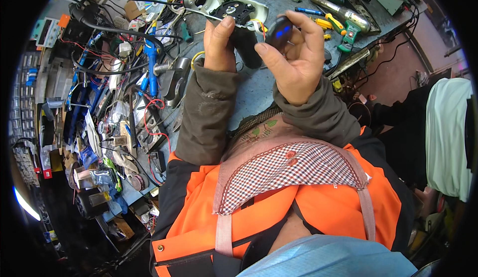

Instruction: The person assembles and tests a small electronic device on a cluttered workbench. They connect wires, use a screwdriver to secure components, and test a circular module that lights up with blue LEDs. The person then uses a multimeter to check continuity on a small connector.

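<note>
My left hand (219, 48) is closed around the dark lower part of an opened appliance housing (255, 9), its thumb pointing up. The housing has a pale shell with black workings inside and a black cylindrical part (246, 48) below. To the right, my right hand (298, 60) pinches a dark rounded cap (279, 32) between thumb and fingers. Blue light shows on the cap's face. Thin red and yellow wires (262, 27) run between the housing and the cap. The far fingers of my left hand are hidden behind the part.
Beyond my hands, the grey workbench (284, 0) carries a heat gun (348, 39), a yellow-handled screwdriver (335, 24) and a blue pen (308, 11). Tangled cables, a blue tool (151, 60) and loose parts crowd the left side. A pale cloth (448, 137) hangs at right.
</note>
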### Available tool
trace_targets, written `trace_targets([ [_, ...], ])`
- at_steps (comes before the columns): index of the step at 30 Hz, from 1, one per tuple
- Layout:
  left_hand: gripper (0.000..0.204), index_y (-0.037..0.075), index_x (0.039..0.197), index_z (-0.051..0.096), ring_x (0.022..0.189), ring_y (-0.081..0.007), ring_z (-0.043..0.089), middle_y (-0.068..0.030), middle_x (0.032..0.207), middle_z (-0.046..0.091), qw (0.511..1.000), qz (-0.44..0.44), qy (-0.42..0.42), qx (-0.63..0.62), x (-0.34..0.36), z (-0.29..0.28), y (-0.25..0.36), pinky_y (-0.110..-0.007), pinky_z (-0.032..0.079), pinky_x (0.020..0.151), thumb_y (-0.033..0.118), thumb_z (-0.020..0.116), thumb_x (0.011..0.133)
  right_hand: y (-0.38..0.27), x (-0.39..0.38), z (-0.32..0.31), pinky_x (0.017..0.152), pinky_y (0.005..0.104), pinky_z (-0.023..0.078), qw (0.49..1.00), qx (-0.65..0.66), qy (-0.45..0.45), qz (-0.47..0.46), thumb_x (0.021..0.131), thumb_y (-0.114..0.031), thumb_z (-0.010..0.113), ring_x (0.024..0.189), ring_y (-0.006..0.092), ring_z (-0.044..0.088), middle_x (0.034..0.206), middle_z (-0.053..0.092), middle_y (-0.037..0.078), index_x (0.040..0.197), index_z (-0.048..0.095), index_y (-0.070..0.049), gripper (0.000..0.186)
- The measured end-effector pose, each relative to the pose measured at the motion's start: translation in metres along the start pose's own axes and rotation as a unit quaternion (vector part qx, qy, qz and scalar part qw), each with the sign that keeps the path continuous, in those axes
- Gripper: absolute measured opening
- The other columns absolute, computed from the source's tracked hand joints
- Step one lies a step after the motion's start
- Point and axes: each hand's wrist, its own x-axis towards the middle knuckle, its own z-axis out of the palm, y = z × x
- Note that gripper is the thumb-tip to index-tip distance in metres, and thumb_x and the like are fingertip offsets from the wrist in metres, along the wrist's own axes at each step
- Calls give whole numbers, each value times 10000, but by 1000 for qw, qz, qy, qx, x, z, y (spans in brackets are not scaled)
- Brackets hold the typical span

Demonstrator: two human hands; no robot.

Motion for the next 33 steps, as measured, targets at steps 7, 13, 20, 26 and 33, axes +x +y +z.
trace_targets([
  [7,495,63,1292,659,1101,-271,706,-114,1205,738,992,-53,72,-93,10,9,11,-436,569,971,470,529,1042,-12,13,12,801,264,600,989,101,-47,100,887,72,753,1021,152,683,1221,566,83,1454,481,10,631],
  [13,419,73,1164,680,948,-245,719,-81,1062,751,987,-60,113,-96,18,8,23,-404,585,846,451,578,1014,-20,13,10,664,227,458,965,163,-74,190,958,-8,565,725,70,522,977,622,55,1472,512,-24,517],
  [20,340,35,1118,668,896,-265,722,-104,1021,736,975,-125,140,-120,30,-2,25,-420,609,810,330,636,953,-15,14,10,669,220,463,981,83,-85,156,970,-20,516,739,75,535,1048,638,62,1437,560,-8,468],
  [26,307,22,1081,668,896,-276,715,-119,1000,725,972,-133,146,-130,35,-12,24,-419,609,819,281,682,917,-14,13,13,704,218,487,985,65,-94,132,942,41,551,787,66,549,1226,515,45,1390,606,2,453],
  [33,280,16,1048,661,884,-281,712,-120,981,716,971,-145,144,-124,33,-6,28,-417,612,825,250,697,899,-15,13,16,948,288,524,988,63,-93,109,939,96,549,1116,135,590,1264,499,65,1395,599,9,467],
])
